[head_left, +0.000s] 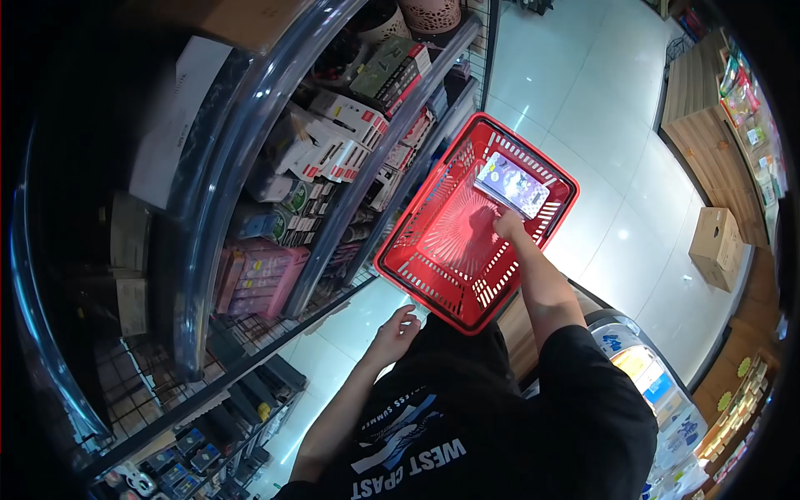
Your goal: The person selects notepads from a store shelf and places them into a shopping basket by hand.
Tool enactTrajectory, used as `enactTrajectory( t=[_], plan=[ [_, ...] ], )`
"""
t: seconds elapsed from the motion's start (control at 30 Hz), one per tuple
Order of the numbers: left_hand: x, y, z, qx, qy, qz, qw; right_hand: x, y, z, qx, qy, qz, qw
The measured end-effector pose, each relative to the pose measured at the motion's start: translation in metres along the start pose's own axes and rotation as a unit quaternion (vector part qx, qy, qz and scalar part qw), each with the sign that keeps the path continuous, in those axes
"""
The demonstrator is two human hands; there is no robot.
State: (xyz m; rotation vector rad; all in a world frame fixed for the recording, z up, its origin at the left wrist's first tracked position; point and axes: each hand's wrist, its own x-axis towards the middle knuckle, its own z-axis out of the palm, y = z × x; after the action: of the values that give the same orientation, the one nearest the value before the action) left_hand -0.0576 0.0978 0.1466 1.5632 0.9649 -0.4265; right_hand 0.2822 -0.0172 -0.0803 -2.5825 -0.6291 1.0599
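Note:
A red plastic shopping basket (pixel 393 265) with slotted sides is in front of me; what bears it I cannot tell. My right hand (pixel 507 225) reaches into it, closed on the near edge of a flat purple-and-white printed package (pixel 513 185). The package lies tilted toward the basket's far right end, its printed face up, and its kind is not clear. My left hand (pixel 396 335) hangs just outside the basket's near left side, fingers loosely bent and apart, with nothing in it. The rest of the basket's floor shows bare red ribs.
Shelves with boxed goods (pixel 350 125) and pink packs (pixel 262 279) rise close on my left. Pale floor tiles (pixel 583 108) stretch ahead. A cardboard box (pixel 717 248) stands on the right near a wooden display unit (pixel 708 142). Plastic-wrapped goods (pixel 658 383) sit by my right elbow.

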Motion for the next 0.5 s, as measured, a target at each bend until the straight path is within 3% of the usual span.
enactTrajectory(
  t=[0.2,0.3,0.37,0.43,0.5],
  plan=[
    [-0.001,-0.003,0.000,0.011,0.005,0.017,1.000,-0.029,0.001,0.020,0.048,0.015,-0.006,0.999],
    [0.002,-0.007,0.002,0.033,0.014,0.020,0.999,-0.055,-0.007,0.037,0.109,0.050,-0.065,0.991],
    [0.010,-0.016,0.004,0.077,0.027,0.072,0.994,-0.074,-0.014,0.050,0.157,0.068,-0.089,0.981],
    [0.028,-0.050,0.010,0.123,0.041,0.204,0.970,-0.105,-0.035,0.035,0.157,-0.006,-0.065,0.985],
    [0.028,-0.041,0.013,0.136,0.020,0.178,0.975,-0.124,-0.043,0.042,0.146,0.053,-0.146,0.977]
  ],
)
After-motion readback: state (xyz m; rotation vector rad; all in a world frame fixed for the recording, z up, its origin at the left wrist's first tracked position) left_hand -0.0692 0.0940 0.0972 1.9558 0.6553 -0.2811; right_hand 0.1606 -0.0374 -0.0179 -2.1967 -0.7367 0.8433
